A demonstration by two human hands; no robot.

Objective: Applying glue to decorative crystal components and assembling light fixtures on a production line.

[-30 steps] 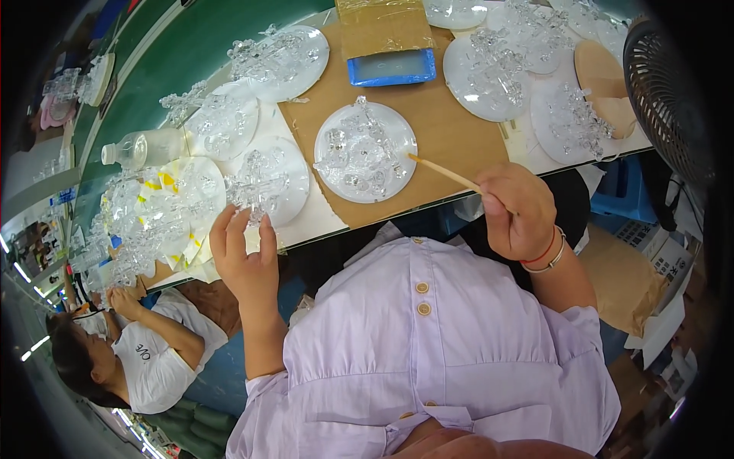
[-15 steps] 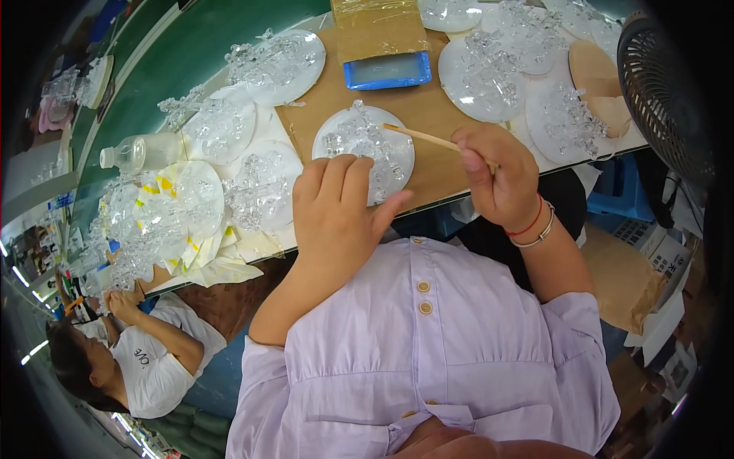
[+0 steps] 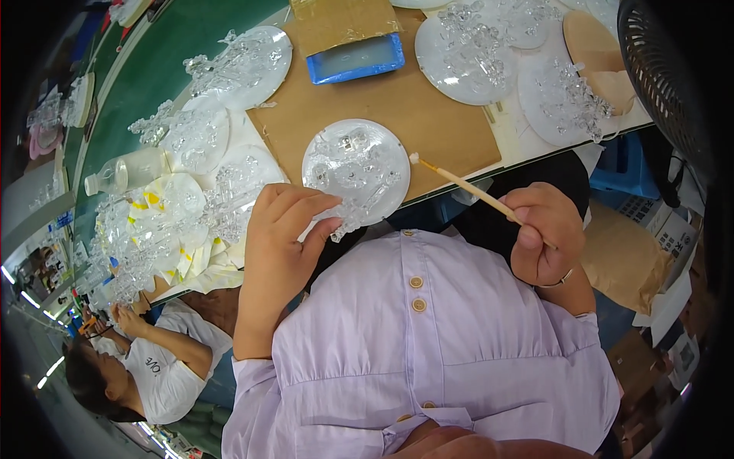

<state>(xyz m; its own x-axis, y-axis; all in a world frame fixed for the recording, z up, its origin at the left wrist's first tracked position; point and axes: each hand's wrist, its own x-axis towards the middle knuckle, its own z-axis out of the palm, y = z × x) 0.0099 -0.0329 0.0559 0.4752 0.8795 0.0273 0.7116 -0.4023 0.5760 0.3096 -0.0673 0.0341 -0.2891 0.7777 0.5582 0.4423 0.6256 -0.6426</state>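
A round white plate (image 3: 321, 157) with several small clear plastic pieces (image 3: 355, 143) on it lies at the table's near edge. My left hand (image 3: 283, 237) is at its near left rim, thumb and forefinger closed on a clear plastic piece (image 3: 350, 216) that partly overlaps the rim. Right of the plate, my right hand (image 3: 547, 233) grips a thin wooden stick (image 3: 478, 191). The stick points up and left, its darkened end carrying a small whitish blob (image 3: 414, 158) just beside the plate, apart from the piece.
Brown cardboard (image 3: 451, 130) covers the tabletop beneath. Behind stands a blue tray (image 3: 358, 61) partly under a cardboard box (image 3: 344, 23). More loaded plates (image 3: 428, 69) flank it. A clear bottle (image 3: 126, 174) lies left; a black fan (image 3: 673, 99) stands right. A co-worker (image 3: 164, 359) sits at far left.
My left hand has drawn back toward me and left with the clear piece. My right hand has moved down and right, taking the stick's tip off the plate.
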